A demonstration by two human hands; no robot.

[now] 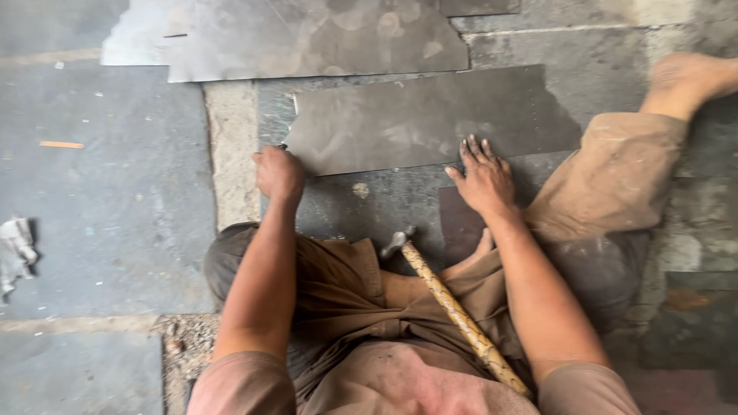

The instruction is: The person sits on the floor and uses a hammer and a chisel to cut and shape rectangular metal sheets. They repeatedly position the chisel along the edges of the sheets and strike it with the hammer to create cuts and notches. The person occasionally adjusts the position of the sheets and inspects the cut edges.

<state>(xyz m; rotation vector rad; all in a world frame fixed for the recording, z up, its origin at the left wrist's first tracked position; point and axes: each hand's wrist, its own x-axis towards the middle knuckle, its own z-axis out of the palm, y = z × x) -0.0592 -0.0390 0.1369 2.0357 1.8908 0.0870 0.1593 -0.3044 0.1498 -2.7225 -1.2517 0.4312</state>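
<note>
Right hand (484, 180) splayed flat on metal sheet (415, 119) — left hand (278, 173) fisted.

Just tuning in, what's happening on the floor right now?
A person sits on the grey concrete floor with a dull grey metal sheet laid flat in front. The left hand is closed at the sheet's near left corner; what it grips is hidden. The right hand presses flat on the near edge. A hammer with a wrapped yellowish handle rests across the lap, unheld.

A metal workshop: sheet metal (415, 115) and hammer (453, 307) on concrete floor (108, 192).
</note>
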